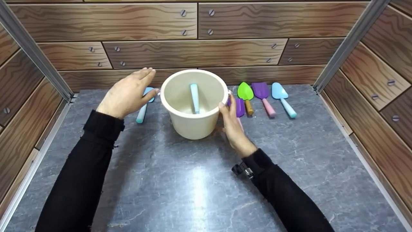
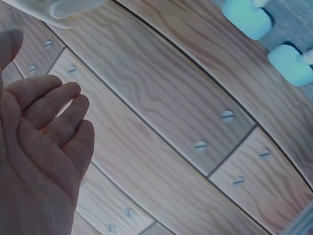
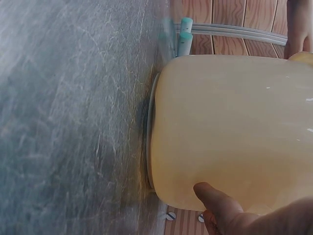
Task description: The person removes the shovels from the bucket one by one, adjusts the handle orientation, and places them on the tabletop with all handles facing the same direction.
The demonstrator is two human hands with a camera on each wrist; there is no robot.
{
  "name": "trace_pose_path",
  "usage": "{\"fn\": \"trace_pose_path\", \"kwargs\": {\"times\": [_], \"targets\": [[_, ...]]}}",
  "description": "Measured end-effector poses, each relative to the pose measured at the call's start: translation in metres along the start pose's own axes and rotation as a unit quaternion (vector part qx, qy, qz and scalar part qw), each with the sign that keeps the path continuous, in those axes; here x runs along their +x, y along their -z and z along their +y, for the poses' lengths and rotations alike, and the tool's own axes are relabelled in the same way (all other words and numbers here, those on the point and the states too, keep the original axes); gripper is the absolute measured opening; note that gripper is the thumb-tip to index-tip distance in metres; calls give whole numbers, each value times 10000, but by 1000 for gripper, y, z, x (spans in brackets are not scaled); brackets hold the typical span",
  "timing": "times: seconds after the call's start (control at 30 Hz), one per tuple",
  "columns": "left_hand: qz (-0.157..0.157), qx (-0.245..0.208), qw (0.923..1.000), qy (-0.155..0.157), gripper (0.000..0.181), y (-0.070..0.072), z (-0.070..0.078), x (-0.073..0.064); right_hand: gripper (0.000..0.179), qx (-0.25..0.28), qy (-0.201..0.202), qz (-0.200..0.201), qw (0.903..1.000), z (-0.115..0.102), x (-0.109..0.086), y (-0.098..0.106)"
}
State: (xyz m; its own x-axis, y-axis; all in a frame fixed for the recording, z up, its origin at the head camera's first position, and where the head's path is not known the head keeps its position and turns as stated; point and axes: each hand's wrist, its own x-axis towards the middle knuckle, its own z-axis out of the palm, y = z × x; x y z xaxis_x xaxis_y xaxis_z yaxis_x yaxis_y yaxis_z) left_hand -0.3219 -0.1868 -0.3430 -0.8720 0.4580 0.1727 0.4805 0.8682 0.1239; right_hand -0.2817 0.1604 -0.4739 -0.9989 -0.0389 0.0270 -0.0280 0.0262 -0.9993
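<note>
A cream bucket [image 1: 194, 125] stands in the middle of the table, its opening facing up. Inside it leans a tool with a light blue handle [image 1: 195, 98]; its lower end is hard to make out. My right hand [image 1: 236, 129] touches the bucket's right side, thumb at the rim and fingers fairly straight along the wall; one digit lies on the wall in the right wrist view. Beside the left rim my left hand [image 1: 128, 91] is raised with fingers extended, holding nothing. Under it lies a blue toy shovel [image 1: 141, 112], partly covered by the hand.
Right of the bucket lie a green trowel [image 1: 245, 91], a purple shovel [image 1: 260, 90] with pink handle, a blue trowel [image 1: 280, 91], and another purple shovel [image 1: 240, 108] partly behind my right hand. Wood-patterned walls [image 1: 193, 53] enclose the grey table [image 1: 161, 193] at back and sides.
</note>
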Motion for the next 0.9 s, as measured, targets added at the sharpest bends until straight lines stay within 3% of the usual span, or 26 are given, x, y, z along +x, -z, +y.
{"fn": "trace_pose_path", "kwargs": {"times": [0.47, 0.9], "targets": [[11, 112, 9980, -629, 76, -3, 35, 25, 98, 14, -2, 21, 10000, 1, 1, 0], [-665, 393, 9916, -1041, 70, -9, 53, 44, 90, 125, -85, -43, 9999, -4, 2, 3]]}}
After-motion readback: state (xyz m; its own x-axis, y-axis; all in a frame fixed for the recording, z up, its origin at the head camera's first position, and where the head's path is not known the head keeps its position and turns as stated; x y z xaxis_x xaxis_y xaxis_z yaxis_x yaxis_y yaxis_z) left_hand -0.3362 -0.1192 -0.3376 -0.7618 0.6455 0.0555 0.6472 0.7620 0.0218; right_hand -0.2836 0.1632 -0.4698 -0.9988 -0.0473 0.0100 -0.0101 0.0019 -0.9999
